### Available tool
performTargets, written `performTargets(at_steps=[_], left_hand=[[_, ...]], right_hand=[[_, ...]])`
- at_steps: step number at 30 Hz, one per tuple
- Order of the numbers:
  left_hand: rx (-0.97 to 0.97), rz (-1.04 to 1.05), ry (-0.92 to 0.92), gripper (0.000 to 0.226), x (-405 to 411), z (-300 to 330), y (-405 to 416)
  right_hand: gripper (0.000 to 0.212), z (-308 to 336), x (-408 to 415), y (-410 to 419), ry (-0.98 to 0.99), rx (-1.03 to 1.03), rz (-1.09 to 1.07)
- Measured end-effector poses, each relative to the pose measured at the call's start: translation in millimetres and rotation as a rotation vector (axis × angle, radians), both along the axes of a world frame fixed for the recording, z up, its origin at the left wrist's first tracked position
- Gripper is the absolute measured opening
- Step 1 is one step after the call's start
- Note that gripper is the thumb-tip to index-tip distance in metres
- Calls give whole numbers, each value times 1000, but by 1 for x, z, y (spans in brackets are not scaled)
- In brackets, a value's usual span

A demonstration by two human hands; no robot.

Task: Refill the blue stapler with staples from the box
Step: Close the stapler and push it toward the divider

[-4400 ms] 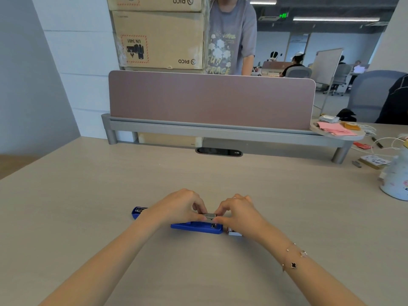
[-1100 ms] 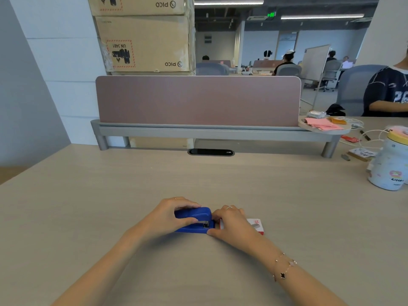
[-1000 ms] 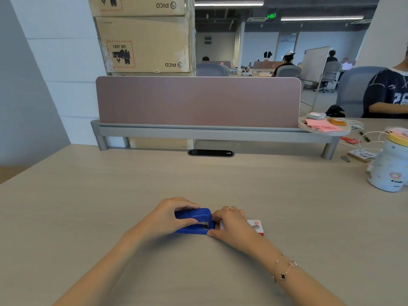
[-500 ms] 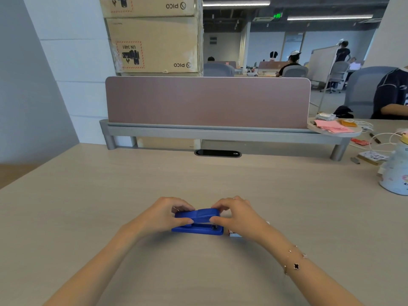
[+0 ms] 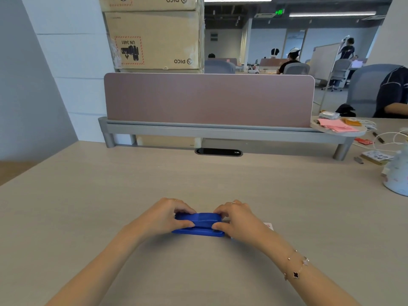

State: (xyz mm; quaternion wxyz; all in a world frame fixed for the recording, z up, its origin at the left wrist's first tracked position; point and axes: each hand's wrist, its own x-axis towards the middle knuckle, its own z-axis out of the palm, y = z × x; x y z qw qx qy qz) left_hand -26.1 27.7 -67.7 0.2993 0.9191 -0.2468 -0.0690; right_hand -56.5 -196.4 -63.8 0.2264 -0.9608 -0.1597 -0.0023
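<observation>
The blue stapler (image 5: 202, 224) lies closed and flat on the desk, long side toward me, near the front middle. My left hand (image 5: 165, 217) grips its left end, fingers over the top and thumb on the front. My right hand (image 5: 237, 219) holds its right end the same way. Behind my right hand only a corner of the white and red staple box (image 5: 269, 225) shows; the rest of it is hidden.
A mauve divider panel (image 5: 208, 99) on a grey rail crosses the back of the desk (image 5: 88, 206). At the right edge stand a white patterned bottle (image 5: 397, 177), cables, cards and pink papers (image 5: 336, 125). Cardboard boxes (image 5: 154, 38) are stacked behind the panel.
The stapler, open flat 4.4 s ago, now has its top down on the base. In the last second both hands shifted to grip its two ends.
</observation>
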Motion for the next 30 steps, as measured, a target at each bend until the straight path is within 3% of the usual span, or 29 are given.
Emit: performTargets(at_steps=[12, 19, 26, 30], left_hand=[[-55, 43, -47, 25, -4, -11, 3], [-194, 73, 7, 27, -11, -11, 6], [-286, 127, 23, 25, -11, -22, 24], [-326, 131, 37, 21, -11, -26, 25]], right_hand=[[33, -3, -3, 3, -18, -56, -3], [23, -1, -4, -1, -9, 118, -11], [54, -15, -9, -5, 0, 29, -48], [42, -18, -9, -7, 10, 1, -41]])
